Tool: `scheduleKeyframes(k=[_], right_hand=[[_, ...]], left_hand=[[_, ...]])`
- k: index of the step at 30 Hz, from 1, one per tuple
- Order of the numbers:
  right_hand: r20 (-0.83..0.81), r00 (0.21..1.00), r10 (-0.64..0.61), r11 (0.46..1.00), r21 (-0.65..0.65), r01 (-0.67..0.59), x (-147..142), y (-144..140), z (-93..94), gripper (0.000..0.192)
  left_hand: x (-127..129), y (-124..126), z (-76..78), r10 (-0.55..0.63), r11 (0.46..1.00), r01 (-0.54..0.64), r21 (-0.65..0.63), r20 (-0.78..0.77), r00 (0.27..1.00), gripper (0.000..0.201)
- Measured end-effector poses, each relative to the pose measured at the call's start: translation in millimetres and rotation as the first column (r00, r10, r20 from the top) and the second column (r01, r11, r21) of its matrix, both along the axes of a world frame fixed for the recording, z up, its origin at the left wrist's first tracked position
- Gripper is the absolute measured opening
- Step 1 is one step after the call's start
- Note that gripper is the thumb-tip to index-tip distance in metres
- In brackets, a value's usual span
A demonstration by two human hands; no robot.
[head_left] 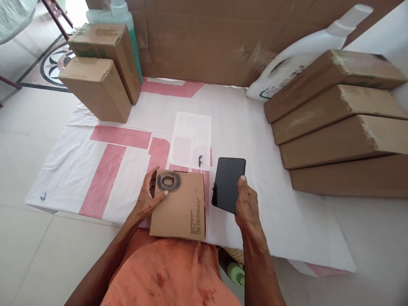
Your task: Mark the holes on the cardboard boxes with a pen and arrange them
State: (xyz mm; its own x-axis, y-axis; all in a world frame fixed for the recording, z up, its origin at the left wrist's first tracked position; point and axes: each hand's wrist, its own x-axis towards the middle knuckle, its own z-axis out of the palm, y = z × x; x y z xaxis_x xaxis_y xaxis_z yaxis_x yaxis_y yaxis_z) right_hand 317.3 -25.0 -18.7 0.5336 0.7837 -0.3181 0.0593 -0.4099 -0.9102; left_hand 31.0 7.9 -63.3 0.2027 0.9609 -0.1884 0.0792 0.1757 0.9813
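I have the left hand (148,197) clamped on the small flat brown cardboard box (178,204), thumb pressed on top beside a dark scribbled ring, fingers wrapped round the left edge. The box rests partly on my lap and partly on the white-and-pink plastic sheet (105,170), near the six o'clock edge of that sheet.

The right hand (247,204) is closed around the lower right edge of the black rectangular smartphone (228,182), which sits just at three o'clock of the box, its screen dark and facing up. I cannot tell whether the phone is lifted off the sheet or lying on it.

At twelve o'clock of the box lies a small pen (200,161), on a pale translucent plastic rectangle (191,138). At ten o'clock stand two taped brown cartons (98,72), with a green-liquid bottle (123,17) behind them. At two o'clock four long brown parcels (338,114) lie stacked, a white detergent jug (299,59) behind them.

As I judge it, the step in hand is handling the box and the phone together. The next move calls for a firm hold on the phone, and for the box to be kept steady under the left thumb.
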Motion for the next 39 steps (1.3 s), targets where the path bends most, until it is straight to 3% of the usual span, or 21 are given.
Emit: scheduleKeyframes(k=[2,6,14,20,26,29,30,32,34,36,39], right_hand=[[0.202,0.979,-0.019,0.991,-0.123,0.044,17,-5,-16.4,0.067],[0.270,0.963,-0.013,0.980,-0.187,0.066,28,-14,-38.2,0.068],[0.459,0.886,0.068,0.980,-0.198,0.027,40,-22,-36.8,0.061],[0.563,0.812,0.153,0.969,-0.247,-0.011,46,-26,-43.0,0.073],[0.636,0.745,0.200,0.965,-0.259,-0.038,48,-35,-45.7,0.072],[0.705,0.675,0.219,0.975,-0.142,-0.168,40,-48,-47.7,0.064],[0.729,0.638,0.249,0.958,-0.089,-0.272,33,-54,-49.2,0.057],[0.763,0.543,0.350,0.851,-0.017,-0.525,15,-67,-53.1,0.050],[0.760,0.461,0.458,0.715,-0.006,-0.700,-4,-78,-55.8,0.069],[0.738,0.435,0.516,0.639,0.007,-0.769,-16,-82,-54.4,0.086],[0.673,0.482,0.561,0.596,0.076,-0.799,-21,-72,-40.6,0.085]], left_hand=[[0,0,1.5,-0.001,1.000,0.001,0.000,-0.012,1.000,0.092],[0,1,5.8,0.001,1.000,-0.001,-0.004,-0.046,0.999,0.092],[-2,0,2.8,0.028,0.996,-0.013,0.092,-0.169,0.985,0.082],[-13,1,2.2,0.225,0.909,0.003,0.416,-0.499,0.837,0.050],[-45,-12,-8.2,0.281,0.877,0.047,0.479,-0.589,0.758,0.047],[-52,-28,-16.5,0.255,0.854,0.134,0.503,-0.630,0.734,0.057],[-52,-33,-19.4,0.232,0.844,0.180,0.506,-0.647,0.727,0.064],[-47,-44,-24.7,0.164,0.822,0.276,0.498,-0.671,0.723,0.075],[-43,-51,-26.6,0.079,0.814,0.330,0.478,-0.654,0.752,0.078],[-41,-53,-22.0,0.000,0.848,0.308,0.431,-0.581,0.814,0.072],[-45,-46,0.2,-0.043,0.936,0.174,0.307,-0.391,0.920,0.057]])
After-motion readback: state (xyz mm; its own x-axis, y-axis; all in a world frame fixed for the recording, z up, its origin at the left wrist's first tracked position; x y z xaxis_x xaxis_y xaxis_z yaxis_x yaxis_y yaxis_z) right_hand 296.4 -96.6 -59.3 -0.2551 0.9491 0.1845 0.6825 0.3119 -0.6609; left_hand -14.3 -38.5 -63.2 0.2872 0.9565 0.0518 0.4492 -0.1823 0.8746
